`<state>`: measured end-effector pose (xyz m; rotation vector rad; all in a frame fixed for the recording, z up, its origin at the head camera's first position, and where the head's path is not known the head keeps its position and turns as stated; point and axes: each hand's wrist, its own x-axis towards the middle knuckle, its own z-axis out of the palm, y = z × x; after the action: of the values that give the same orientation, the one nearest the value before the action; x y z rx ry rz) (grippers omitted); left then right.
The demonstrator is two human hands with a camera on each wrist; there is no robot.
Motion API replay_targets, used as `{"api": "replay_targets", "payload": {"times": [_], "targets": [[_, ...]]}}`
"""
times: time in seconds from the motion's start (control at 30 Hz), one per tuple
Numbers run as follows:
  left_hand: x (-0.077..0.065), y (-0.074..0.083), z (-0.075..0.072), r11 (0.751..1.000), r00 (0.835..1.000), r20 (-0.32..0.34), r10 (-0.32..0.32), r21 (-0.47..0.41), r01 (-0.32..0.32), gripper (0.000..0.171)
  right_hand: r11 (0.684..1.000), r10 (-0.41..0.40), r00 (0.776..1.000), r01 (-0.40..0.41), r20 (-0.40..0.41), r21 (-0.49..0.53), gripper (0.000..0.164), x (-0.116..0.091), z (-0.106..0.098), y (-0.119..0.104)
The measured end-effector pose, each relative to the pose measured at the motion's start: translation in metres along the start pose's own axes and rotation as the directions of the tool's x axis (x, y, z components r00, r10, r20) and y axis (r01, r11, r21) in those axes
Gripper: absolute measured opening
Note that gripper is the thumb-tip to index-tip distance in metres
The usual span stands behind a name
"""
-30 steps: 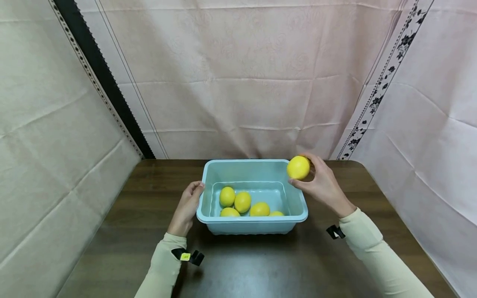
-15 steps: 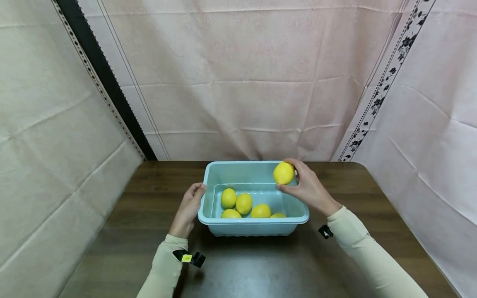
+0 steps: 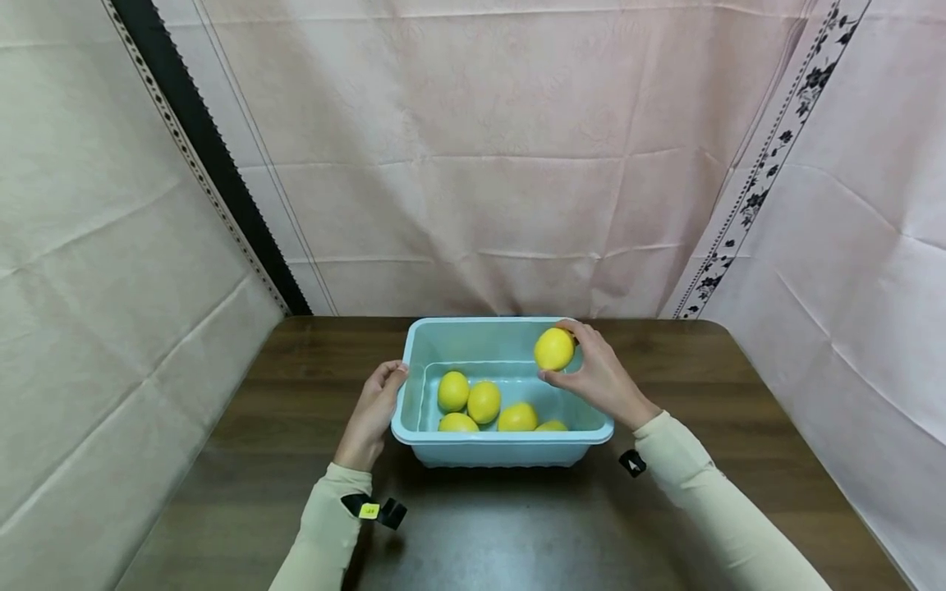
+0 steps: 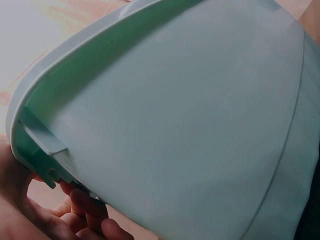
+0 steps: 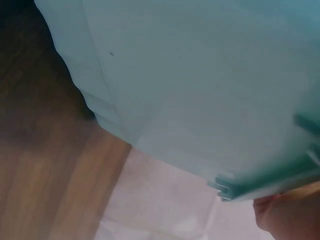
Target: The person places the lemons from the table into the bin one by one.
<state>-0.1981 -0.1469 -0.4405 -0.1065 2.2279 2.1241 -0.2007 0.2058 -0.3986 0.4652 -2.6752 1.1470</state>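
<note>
A light-blue plastic basin point(image 3: 502, 454) stands on the table. My left hand point(image 3: 369, 419) grips its left rim; in the left wrist view the fingers point(image 4: 87, 207) curl under the rim beside the basin's outer wall point(image 4: 190, 115). Over the right inner part of the basin, my right hand point(image 3: 608, 379) holds a yellow lemon point(image 3: 554, 350) between thumb and fingers. Several more lemons point(image 3: 484, 402) lie on the basin floor, towards the front and left; the front rim partly hides some. The right wrist view shows mostly the basin's side point(image 5: 200, 85), with part of the right hand point(image 5: 290, 215) at the corner.
The dark brown wooden table point(image 3: 473, 533) extends around the basin. Pale cloth walls point(image 3: 473, 205) close off the back and both sides, with a black strip point(image 3: 222, 156) at the back left corner. Small black cameras sit on both wrists.
My right hand has carried the lemon leftward and slightly down, from the basin's right rim to over its inside. The left hand keeps its hold on the rim, and the basin has hardly moved.
</note>
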Motion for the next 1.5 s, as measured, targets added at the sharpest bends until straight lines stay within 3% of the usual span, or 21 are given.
{"api": "replay_targets", "payload": {"times": [0.67,0.9,1.13,1.33,1.5], "targets": [[-0.001,-0.003,0.000,1.000,0.999,0.041,-0.026,0.003,0.026,0.037,0.999,0.016,1.000,-0.015,0.009,-0.050,0.087,-0.006,0.004,0.004],[-0.004,0.003,0.000,0.999,0.999,0.032,-0.025,0.022,0.024,0.039,0.997,0.039,0.999,-0.038,0.011,-0.070,0.086,-0.009,-0.001,0.002],[-0.001,0.006,0.000,0.999,1.000,0.013,0.024,0.024,-0.025,0.033,1.000,0.008,0.995,-0.009,-0.103,-0.009,0.066,-0.009,0.000,0.004],[0.004,0.009,-0.001,0.998,0.999,0.017,0.033,0.062,-0.033,0.033,0.999,-0.027,0.970,0.036,-0.241,0.030,0.045,-0.008,0.004,0.007],[0.006,0.012,-0.005,0.988,0.998,-0.003,0.068,0.142,-0.067,0.036,0.998,-0.043,0.954,0.057,-0.298,0.037,0.038,-0.009,0.005,0.004]]}}
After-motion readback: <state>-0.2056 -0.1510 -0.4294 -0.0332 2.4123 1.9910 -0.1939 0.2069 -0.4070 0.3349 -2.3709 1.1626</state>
